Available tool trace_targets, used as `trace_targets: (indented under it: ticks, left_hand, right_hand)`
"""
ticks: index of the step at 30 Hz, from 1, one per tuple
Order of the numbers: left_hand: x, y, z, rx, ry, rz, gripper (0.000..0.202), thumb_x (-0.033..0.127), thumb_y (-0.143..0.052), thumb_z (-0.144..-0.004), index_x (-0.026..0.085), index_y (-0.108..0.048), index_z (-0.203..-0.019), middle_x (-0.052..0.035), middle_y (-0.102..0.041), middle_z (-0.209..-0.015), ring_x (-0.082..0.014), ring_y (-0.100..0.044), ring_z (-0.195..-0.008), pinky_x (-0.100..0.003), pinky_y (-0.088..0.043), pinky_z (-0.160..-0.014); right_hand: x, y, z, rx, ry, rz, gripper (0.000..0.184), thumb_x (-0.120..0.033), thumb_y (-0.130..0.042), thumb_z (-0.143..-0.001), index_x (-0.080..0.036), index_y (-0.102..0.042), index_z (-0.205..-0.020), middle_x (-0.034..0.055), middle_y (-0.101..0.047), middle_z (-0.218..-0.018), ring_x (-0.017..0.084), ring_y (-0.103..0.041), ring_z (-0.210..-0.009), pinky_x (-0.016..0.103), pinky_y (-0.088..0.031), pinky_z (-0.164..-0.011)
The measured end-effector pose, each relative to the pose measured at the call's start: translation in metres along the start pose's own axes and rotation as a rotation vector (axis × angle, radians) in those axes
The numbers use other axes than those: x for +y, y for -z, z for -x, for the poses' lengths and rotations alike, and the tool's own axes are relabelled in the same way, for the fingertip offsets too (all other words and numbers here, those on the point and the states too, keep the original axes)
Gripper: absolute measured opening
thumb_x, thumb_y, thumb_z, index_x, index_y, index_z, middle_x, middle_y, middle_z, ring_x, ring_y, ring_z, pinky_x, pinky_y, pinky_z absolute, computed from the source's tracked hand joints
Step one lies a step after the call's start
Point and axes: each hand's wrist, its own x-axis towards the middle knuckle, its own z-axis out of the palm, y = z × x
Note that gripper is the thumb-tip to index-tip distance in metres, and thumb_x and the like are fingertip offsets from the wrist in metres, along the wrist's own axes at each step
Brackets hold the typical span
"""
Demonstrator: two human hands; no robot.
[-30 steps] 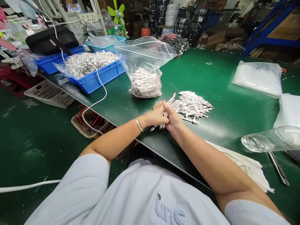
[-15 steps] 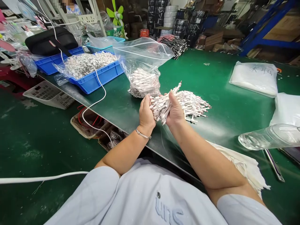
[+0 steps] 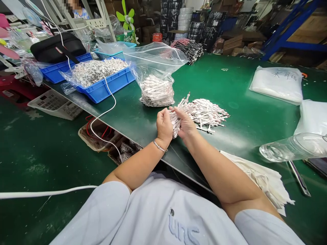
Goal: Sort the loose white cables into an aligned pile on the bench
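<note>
Between my two hands is a bundle of thin white strips [image 3: 175, 123], like short cable pieces with darker tips. My left hand [image 3: 164, 125] is closed around the bundle's left side. My right hand [image 3: 187, 124] wraps its right side, with the thumb lying over the top. Just beyond the right hand, a loose pile of the same strips [image 3: 211, 112] lies on the green table. Behind the left hand stands a clear zip bag [image 3: 157, 90], its top open and its lower part filled with similar strips. The palms and some fingers are hidden.
A blue tray [image 3: 109, 86] heaped with white pieces stands left, a white cord [image 3: 112, 105] trailing over the table edge. To the right are a stack of clear bags [image 3: 277, 85], a glass cup on its side [image 3: 293, 148], a cloth [image 3: 265, 180] and a metal tool [image 3: 298, 178].
My hands have drawn closer together and slightly lower around the bundle. The left hand has moved right and curled more tightly. The pile and the zip bag look the same.
</note>
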Motion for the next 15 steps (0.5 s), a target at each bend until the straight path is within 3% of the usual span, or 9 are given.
trace_targets:
  ticks: [5,10,12,15]
  left_hand:
    - [-0.0049,0.0025,-0.0055,0.070,0.003,-0.038,0.015,0.031,-0.061,-0.083,0.019,-0.055,-0.090,-0.0032,-0.066,-0.097,-0.0159,-0.062,-0.098,-0.032,-0.048,-0.093]
    - [-0.0050,0.0029,-0.0064,0.088,0.049,-0.078,0.008,0.022,-0.053,-0.083,0.019,-0.048,-0.088,-0.0063,-0.061,-0.109,-0.0160,-0.060,-0.099,-0.033,-0.049,-0.091]
    - [-0.0044,0.0028,-0.0040,0.088,0.004,-0.123,0.015,0.016,-0.054,-0.080,0.020,-0.044,-0.090,-0.0071,-0.056,-0.116,-0.0158,-0.058,-0.104,-0.033,-0.046,-0.095]
    - [-0.0057,0.0035,0.0012,0.041,-0.176,-0.249,0.032,0.012,-0.061,-0.073,0.022,-0.043,-0.099,-0.0070,-0.050,-0.125,-0.0173,-0.051,-0.120,-0.033,-0.038,-0.105]
  right_hand:
    - [0.0021,0.0002,0.0002,-0.004,0.018,0.011,0.017,-0.019,-0.080,-0.062,-0.017,-0.067,-0.073,0.0009,-0.072,-0.070,0.020,-0.072,-0.080,0.032,-0.060,-0.082]
    - [0.0031,0.0008,-0.0014,0.027,-0.021,0.016,0.019,-0.027,-0.080,-0.065,-0.016,-0.069,-0.077,0.0017,-0.072,-0.071,0.020,-0.071,-0.076,0.033,-0.060,-0.079]
    - [0.0022,0.0027,-0.0039,0.063,-0.046,0.013,0.016,-0.027,-0.078,-0.067,-0.016,-0.068,-0.074,0.0012,-0.070,-0.066,0.019,-0.069,-0.070,0.034,-0.060,-0.078]
    - [-0.0004,0.0068,-0.0084,0.119,-0.049,0.011,0.014,-0.026,-0.076,-0.069,-0.016,-0.066,-0.071,-0.0001,-0.066,-0.059,0.018,-0.067,-0.065,0.036,-0.060,-0.076]
